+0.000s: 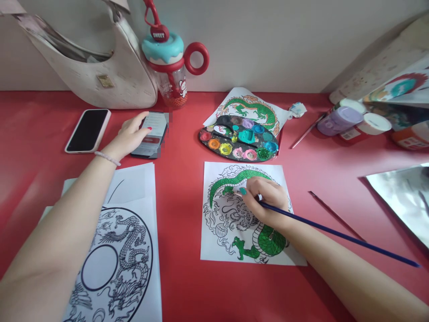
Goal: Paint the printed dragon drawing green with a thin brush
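A long dark blue paintbrush [338,232] is pinched in my right hand [268,197], its tip on a dragon drawing [246,247]. Green covers parts of the dragon's body and claws; the head and flames are black outline on white. My left hand [132,136] rests over a phone [154,129] with a lit screen, a finger with a red nail touching the glass and nothing gripped. Just beyond the drawing lies a black paint palette [219,154] with wells of several colours. It partly covers a green-and-orange dragon picture [250,105].
A second phone [89,129], a white handbag [100,80] and a lidded cup [170,76] stand at the back left. Printed sheets [100,268] lie under my left arm. Paint jars [340,120], a thin brush [337,215] and a silvery sheet [402,197] are on the right.
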{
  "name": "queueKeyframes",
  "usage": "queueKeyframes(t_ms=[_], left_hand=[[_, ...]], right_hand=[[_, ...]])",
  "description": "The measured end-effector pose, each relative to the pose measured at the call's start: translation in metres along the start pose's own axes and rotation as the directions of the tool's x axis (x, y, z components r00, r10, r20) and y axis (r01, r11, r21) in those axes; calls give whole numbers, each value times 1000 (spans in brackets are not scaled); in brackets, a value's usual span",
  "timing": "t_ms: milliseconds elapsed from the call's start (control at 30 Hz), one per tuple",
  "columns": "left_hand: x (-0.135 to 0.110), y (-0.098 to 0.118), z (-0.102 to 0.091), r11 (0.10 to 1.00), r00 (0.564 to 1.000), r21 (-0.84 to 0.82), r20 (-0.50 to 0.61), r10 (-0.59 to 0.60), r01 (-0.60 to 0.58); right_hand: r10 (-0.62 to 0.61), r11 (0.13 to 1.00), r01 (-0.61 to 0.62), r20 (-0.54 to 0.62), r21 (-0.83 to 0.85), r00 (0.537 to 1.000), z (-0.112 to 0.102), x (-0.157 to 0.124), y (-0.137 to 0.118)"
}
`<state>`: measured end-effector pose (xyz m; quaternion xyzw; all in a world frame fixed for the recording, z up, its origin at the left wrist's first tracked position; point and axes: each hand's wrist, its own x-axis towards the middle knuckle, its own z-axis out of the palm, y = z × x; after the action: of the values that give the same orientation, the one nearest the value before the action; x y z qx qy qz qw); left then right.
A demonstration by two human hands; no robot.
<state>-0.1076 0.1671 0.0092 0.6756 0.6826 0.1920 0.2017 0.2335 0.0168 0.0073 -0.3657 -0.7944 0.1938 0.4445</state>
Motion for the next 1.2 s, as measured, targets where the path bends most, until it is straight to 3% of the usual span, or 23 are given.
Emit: queueKeyframes(t_ms=[167,367,633,800,933,1067,1200], left_hand=[[4,-5,6,998,995,13,-66,69,-68],[-6,6,0,990,989,-62,-82,122,-127],[0,-1,1,976,981,-171,-161,107,-135],[-3,5,-2,992,970,-71,-231,82,-101],[-3,3,-2,983,953,39,-241,182,-178],[0,-4,2,948,919,43,-236,317,-316],[-1,-6,4,930,909,82,-198,367,-358]], right_hand=[[-4,1000,4,3,8,1000,0,1,0],[-8,1000,8,-3,11,1000,1,0,2],[5,1000,-5,3,6,1000,0,-1,1],[1,1000,-1,4,6,1000,0,-1,1],[20,1000,-20,4,6,1000,0,-1,0],[16,1000,-16,5,23,1000,0,-1,1],[8,1000,-9,3,19,1000,0,-1,2]])
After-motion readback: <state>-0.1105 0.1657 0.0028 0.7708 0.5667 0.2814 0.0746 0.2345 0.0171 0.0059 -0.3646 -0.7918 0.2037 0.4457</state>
